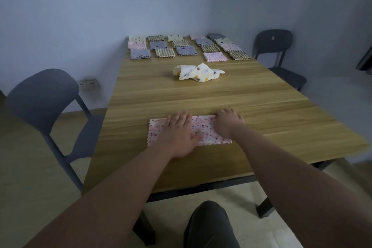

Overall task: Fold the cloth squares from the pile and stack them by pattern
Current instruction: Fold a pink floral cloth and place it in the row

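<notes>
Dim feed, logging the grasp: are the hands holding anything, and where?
The left hand presses flat on the middle of the pink dotted cloth. The right hand rests on its right end; whether it pinches the edge cannot be told.

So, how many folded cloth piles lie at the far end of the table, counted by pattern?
Cream dotted piles: 3
Pink piles: 4
Grey piles: 5
Check piles: 5
Total: 17
</notes>
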### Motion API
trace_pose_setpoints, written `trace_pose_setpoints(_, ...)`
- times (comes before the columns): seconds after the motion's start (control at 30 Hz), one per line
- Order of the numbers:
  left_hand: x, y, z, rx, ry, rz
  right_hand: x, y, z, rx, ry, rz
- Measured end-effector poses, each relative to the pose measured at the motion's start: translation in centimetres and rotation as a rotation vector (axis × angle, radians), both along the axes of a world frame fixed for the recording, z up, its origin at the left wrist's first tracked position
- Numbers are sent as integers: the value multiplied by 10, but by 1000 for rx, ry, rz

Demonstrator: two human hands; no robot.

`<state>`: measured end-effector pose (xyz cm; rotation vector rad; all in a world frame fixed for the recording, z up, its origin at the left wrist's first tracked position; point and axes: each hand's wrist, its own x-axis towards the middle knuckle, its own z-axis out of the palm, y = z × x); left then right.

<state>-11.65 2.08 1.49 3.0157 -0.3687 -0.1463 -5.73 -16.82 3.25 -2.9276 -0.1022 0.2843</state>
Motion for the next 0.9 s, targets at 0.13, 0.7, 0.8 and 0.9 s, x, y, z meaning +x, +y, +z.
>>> trace_pose_setpoints(0.13, 3, -9, -13, -2, 40, 30, 4, 5, 11, 34, -81, 9)
trace_pose_setpoints(0.7, -8, -41, -7, -48, 129, 66, -1, -29, 27, 611, -2, -223)
trace_pose_setpoints(0.8, -11, -54, -7, -50, 143, 63, -7, -39, 21, 556, -11, -314)
trace_pose_setpoints(0.9, -9, -55, -10, -47, 139, 81, -13, -46, 15, 537, 24, -410)
